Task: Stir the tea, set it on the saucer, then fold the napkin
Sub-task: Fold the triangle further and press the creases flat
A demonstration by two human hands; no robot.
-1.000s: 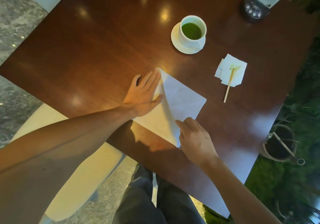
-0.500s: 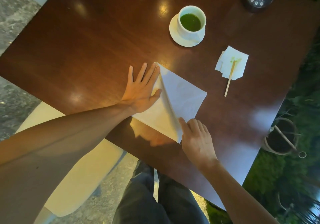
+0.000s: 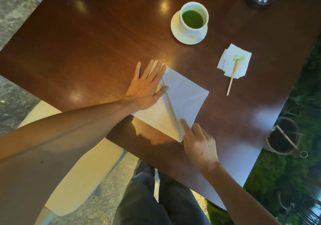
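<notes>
Pressing flat, the left hand [image 3: 145,87] pins the napkin [image 3: 184,99] with straight fingers; the right hand [image 3: 199,141], forefinger out, others curled, holds its near corner. The crease runs far-to-near between them, cup [image 3: 193,20] already on saucer [image 3: 177,33].

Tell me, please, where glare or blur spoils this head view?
Head view: bright lamp reflections glare on the table near the cup; the right edge, with the plants, is smeared; the napkin and both hands stay sharp.
</notes>
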